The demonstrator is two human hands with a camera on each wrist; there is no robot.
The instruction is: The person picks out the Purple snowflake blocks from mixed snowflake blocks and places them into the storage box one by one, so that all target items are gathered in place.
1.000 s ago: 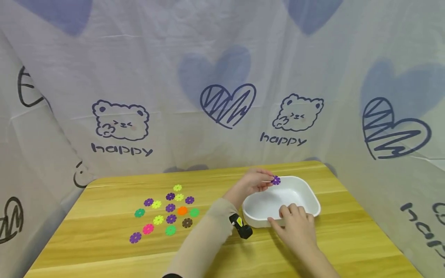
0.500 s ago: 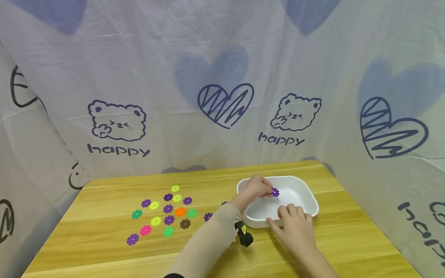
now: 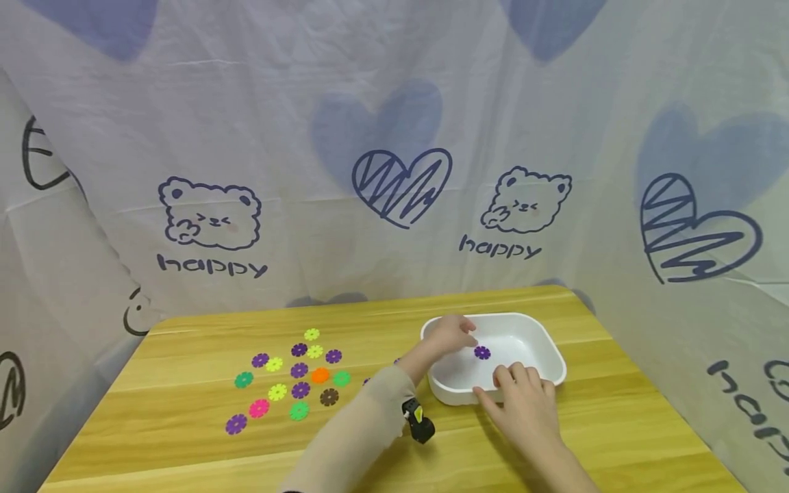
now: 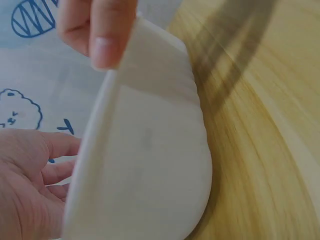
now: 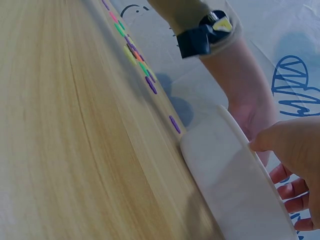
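In the head view, a purple snowflake disc (image 3: 482, 352) is inside the white plastic basin (image 3: 459, 396). My left hand (image 3: 452, 333) is over the basin's left part, its fingers just above the disc and holding nothing. The left wrist view has this hand (image 4: 25, 175) behind the basin wall, fingertips hidden. My right hand (image 3: 527, 400) grips the basin's near rim, thumb outside and fingers over the inner side. From the right wrist, the thumb of the right hand (image 5: 295, 165) lies against the rim of the basin (image 5: 225, 175).
Several flat snowflake discs in purple, yellow, green, pink, brown and orange, among them an orange disc (image 3: 320, 375), are spread on the left of the wooden table (image 3: 185, 452). My left sleeve (image 3: 364, 418) partly covers two purple ones. A printed curtain (image 3: 320, 260) stands behind.
My left hand lowered the purple snowflake disc from above the far rim into the basin and let go, then drew slightly left. The right hand stays at the near rim.
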